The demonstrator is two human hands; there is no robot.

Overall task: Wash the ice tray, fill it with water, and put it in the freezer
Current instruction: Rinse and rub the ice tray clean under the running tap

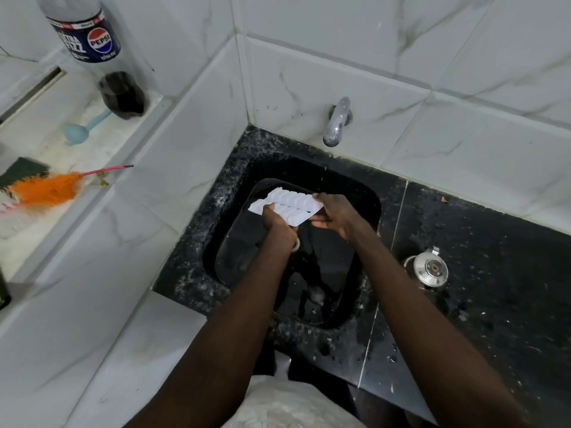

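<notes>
A white ice tray point(285, 205) is held over the black sink point(296, 254), below the wall tap point(336, 123). The left hand point(278, 222) is closed around the tray's near-left part, its fingers hidden beneath the tray; the right hand point(335, 213) grips the tray's right end, thumb on top and fingers underneath. The tray is seen with its rows of rounded cells towards the camera, but whether this is the top or the underside cannot be told. A few drops are seen below the tap; no steady stream can be made out. The sink's bottom is dark and glossy, and its contents are hard to distinguish. A small pale object just beside the left wrist is largely hidden. On the black counter point(494, 273) to the right a round metal object point(428, 268) is seen. On the ledge point(61, 168) at left stand a Pepsi bottle point(92, 54), cut off at the top, a blue scoop point(82, 129) and an orange feather duster point(49, 188), partly cut off at the frame's edge.
</notes>
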